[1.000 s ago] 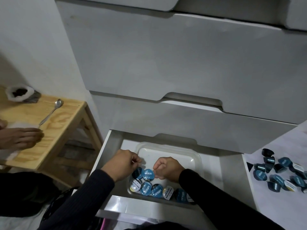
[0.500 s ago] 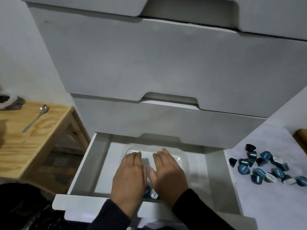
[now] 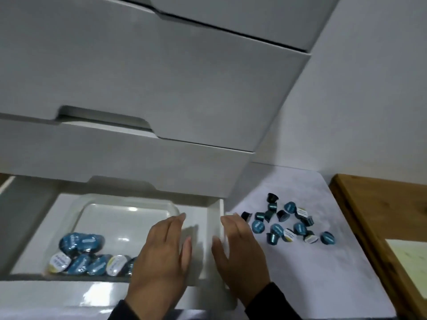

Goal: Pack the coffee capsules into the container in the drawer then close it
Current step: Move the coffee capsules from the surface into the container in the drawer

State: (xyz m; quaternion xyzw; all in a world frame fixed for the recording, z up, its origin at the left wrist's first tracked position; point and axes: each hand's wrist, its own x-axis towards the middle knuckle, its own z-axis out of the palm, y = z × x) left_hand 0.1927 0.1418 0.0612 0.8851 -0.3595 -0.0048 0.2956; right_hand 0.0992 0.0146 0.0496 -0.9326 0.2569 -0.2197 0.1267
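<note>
The bottom drawer [image 3: 212,229] stands open. Inside it sits a clear plastic container [image 3: 129,211] with several blue and white-lidded coffee capsules [image 3: 85,255] along its near side. More loose capsules [image 3: 284,224] lie scattered on the white surface to the right of the drawer. My left hand [image 3: 164,252] hovers flat over the drawer's right end, fingers apart, holding nothing. My right hand [image 3: 240,252] is flat and empty over the drawer's right wall, its fingertips close to the nearest loose capsule.
Two shut white drawer fronts [image 3: 138,88] overhang the open drawer. A wooden board [image 3: 379,222] with a pale sheet on it borders the white surface [image 3: 323,273] on the right. A white wall rises behind.
Both hands have left the container and moved right, toward the loose capsules. The view has swung right, so the wooden side table and spoon are out of sight.
</note>
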